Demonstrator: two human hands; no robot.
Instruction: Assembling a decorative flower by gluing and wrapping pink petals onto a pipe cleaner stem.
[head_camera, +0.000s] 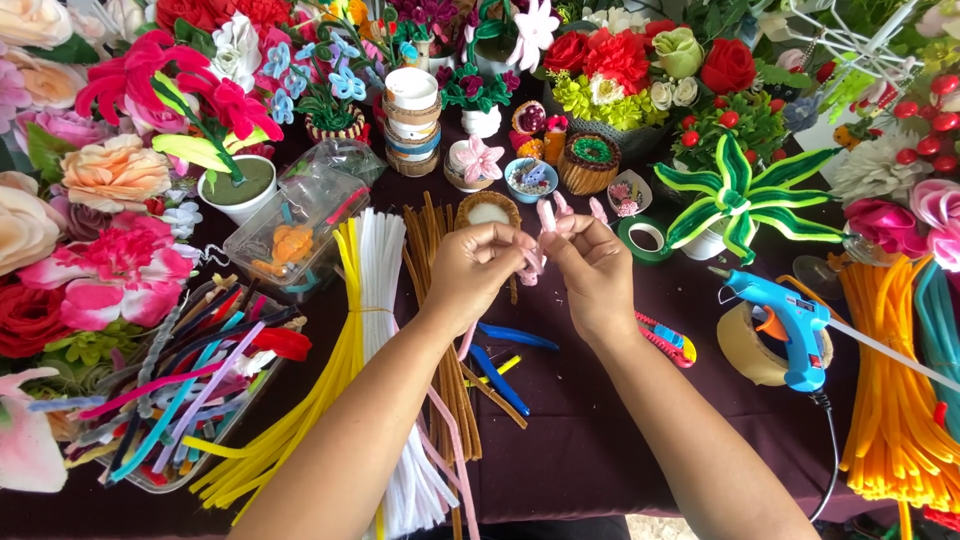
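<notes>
Together, both hands pinch pink pipe-cleaner flower (556, 222).

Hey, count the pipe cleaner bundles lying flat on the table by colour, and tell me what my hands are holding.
Yellow bundle: 1
White bundle: 1
Brown bundle: 1
Orange bundle: 1
Total: 4 bundles.
The tray of mixed-colour pieces is not counted. The left hand and right hand together pinch a pink pipe cleaner flower.

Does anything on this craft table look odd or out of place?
Nothing stands out. Both hands, left hand and right hand, pinch a pink pipe-cleaner flower; the glue gun rests across a tape roll.
</notes>
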